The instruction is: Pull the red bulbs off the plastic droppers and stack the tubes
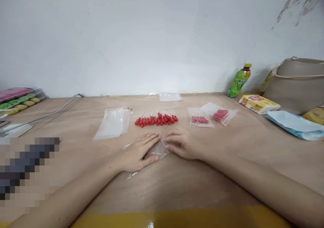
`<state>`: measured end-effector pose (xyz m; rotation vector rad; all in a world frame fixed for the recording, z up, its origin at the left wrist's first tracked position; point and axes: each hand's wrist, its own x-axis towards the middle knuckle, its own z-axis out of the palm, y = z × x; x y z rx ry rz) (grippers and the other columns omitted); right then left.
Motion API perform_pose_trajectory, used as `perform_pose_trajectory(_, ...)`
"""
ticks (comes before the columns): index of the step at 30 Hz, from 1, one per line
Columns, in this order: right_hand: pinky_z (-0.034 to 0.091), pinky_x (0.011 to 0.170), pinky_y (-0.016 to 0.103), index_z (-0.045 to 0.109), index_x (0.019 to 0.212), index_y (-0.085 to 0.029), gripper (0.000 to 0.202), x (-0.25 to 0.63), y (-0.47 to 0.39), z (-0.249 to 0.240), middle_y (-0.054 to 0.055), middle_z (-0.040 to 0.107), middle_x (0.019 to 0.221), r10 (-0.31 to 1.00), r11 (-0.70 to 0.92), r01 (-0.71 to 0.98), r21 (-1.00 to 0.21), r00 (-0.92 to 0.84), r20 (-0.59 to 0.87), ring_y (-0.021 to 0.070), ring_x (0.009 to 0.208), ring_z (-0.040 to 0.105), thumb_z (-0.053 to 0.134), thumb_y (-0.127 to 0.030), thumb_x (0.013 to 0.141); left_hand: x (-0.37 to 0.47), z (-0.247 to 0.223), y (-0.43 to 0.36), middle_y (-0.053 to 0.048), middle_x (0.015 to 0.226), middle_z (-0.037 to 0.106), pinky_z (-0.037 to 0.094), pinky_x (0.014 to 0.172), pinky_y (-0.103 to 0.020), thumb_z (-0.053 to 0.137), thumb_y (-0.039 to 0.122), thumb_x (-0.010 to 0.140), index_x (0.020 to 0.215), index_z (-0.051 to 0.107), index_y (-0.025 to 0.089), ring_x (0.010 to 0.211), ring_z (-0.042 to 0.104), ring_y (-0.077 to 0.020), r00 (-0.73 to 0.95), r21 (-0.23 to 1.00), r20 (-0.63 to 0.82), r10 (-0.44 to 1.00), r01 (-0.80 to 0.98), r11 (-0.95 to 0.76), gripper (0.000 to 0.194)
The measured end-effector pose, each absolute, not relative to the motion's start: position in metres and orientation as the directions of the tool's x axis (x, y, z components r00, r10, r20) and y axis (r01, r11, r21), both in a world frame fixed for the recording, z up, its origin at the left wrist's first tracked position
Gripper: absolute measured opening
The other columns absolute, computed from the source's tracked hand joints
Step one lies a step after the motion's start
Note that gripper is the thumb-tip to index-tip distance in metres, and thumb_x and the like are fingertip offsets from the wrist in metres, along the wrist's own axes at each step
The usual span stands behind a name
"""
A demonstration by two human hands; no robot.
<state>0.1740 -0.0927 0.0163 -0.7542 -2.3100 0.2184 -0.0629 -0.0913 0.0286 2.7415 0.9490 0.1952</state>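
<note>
A clear plastic bag (159,149) lies on the table in front of me. My left hand (141,153) rests flat on it, fingers stretched out and thumb apart. At the bag's right edge is my right hand (183,143), its fingers curved and slightly blurred. A gap shows between its thumb and index finger, and the thumb tip is close to or touching the bag's edge. Just beyond both hands, a row of thin pale sticks with red tips (157,120) lies with the red ends towards me.
Flat zip bags (112,123) are stacked left of the sticks. To the right lie a bag of red-tipped sticks (200,116) and more filled bags (220,115). Farther right are a green bottle (239,81), a tissue pack (259,103) and a handbag (296,86). A cable (58,109) crosses the left side.
</note>
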Motion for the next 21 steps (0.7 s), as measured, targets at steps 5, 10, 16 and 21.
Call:
perform_pose_trajectory(5,0.044,0.085,0.031,0.063,0.101,-0.019,0.022,0.174,-0.108,0.007,0.006,0.063,0.101,0.553,0.831,0.411,-0.375,-0.688,0.471,0.0152,0.092,0.056,0.048,-0.024,0.086,-0.061,0.029,-0.09,-0.006,0.138,0.039,0.033,0.103,-0.038,0.041,0.048,0.086,0.134,0.034,0.023,0.125,0.038,-0.0223,0.652,0.524,0.114,0.749,0.601,-0.604,0.054)
perform_pose_trajectory(10,0.044,0.084,0.031,0.064,0.097,-0.019,0.021,0.172,-0.105,0.006,0.006,0.063,0.102,0.551,0.831,0.399,-0.387,-0.687,0.474,0.0147,0.09,0.057,0.047,-0.02,0.085,-0.065,0.025,-0.074,-0.004,0.096,0.064,0.047,0.079,-0.032,0.042,0.043,0.086,0.097,0.058,0.019,0.087,0.06,-0.0183,0.417,0.675,0.21,0.884,0.592,-0.44,0.031)
perform_pose_trajectory(16,0.043,0.085,0.031,0.064,0.097,-0.019,0.02,0.172,-0.106,0.004,0.005,0.063,0.101,0.554,0.829,0.4,-0.39,-0.681,0.478,0.0142,0.09,0.057,0.048,-0.023,0.085,-0.076,0.021,-0.066,0.002,0.068,0.055,0.039,0.053,-0.024,0.061,0.045,0.069,0.091,0.054,0.018,0.057,0.05,-0.0126,0.359,0.594,0.114,0.926,0.723,-0.354,0.035)
perform_pose_trajectory(21,0.042,0.081,0.032,0.063,0.097,-0.02,0.018,0.175,-0.105,0.004,0.005,0.063,0.099,0.576,0.814,0.48,-0.327,-0.601,0.554,0.0158,0.088,0.056,0.051,-0.026,0.084,-0.082,0.029,-0.06,0.004,0.055,0.045,0.033,0.05,-0.022,0.055,0.048,0.071,0.067,0.053,0.018,0.051,0.044,-0.0109,0.359,0.646,0.104,0.928,0.685,-0.337,0.031)
